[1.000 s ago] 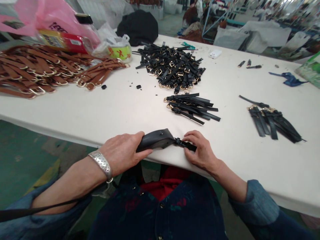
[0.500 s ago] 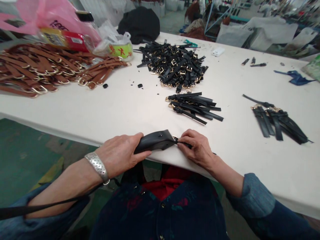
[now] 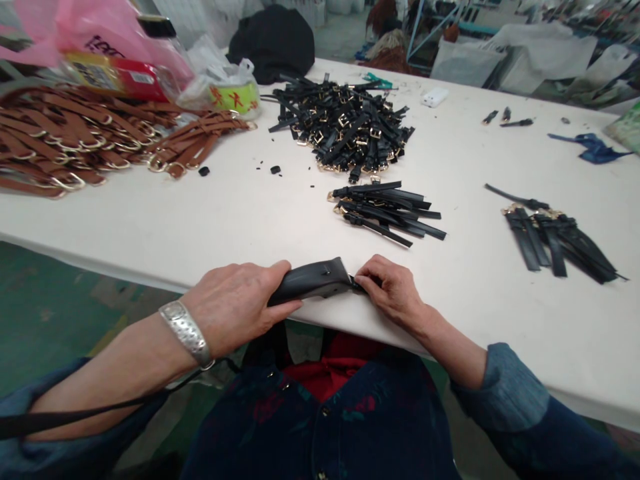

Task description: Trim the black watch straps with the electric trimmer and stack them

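Head view shows one smooth, dark, curved tool (image 3: 310, 281) over the near edge of the table (image 3: 150, 233), wrapped in the left hand (image 3: 237, 300), its flared tip at one black strap (image 3: 358, 287) pinched in the right hand (image 3: 393, 290).

One handheld black tool (image 3: 313, 280); three black-strap piles (image 3: 350, 127); one blue ribbon (image 3: 595, 145); one wristband (image 3: 186, 332).

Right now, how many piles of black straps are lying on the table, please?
3: a big heap at the back, a small pile just in front of it, and a third pile to the right. None appears hidden.
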